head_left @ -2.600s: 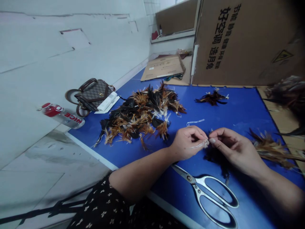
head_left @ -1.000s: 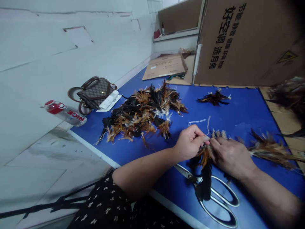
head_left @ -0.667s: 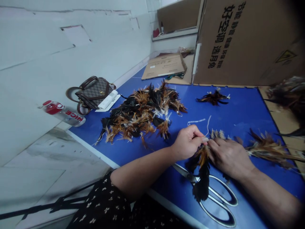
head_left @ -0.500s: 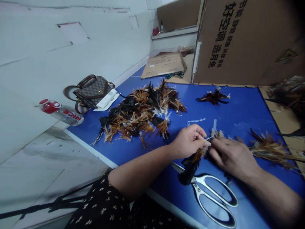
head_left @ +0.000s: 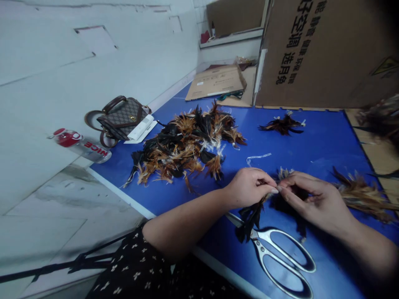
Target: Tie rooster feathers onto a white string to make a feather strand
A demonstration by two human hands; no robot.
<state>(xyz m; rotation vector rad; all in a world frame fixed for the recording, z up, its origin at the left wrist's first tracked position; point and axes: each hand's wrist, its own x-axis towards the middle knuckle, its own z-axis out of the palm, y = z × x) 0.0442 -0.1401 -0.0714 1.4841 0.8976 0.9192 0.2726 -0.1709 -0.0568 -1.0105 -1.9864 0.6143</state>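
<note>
My left hand (head_left: 249, 189) is closed in a pinch on a bunch of feathers (head_left: 252, 218), whose black and brown tips hang below the fingers. Right beside those fingertips, my right hand (head_left: 321, 201) has its thumb and forefinger pressed together; whatever is between them is too small to make out. More dark feathers lie behind and under the right hand, partly hidden by it. A pair of scissors (head_left: 261, 245) with silver handles lies below both hands, its blades partly covered by the hanging feathers.
A large heap of feather bunches (head_left: 183, 145) spreads over the blue table (head_left: 243, 106). A small bunch (head_left: 283, 123), a clear strip (head_left: 259, 156) and loose brown feathers (head_left: 364, 195) lie around. A handbag (head_left: 121, 118), a bottle (head_left: 82, 145) and a big cardboard box (head_left: 324, 62) stand at the edges.
My right hand has turned and drawn its fingertips up against the left ones. The clear strip that stood up behind the hands no longer shows. The held feathers hang slightly differently.
</note>
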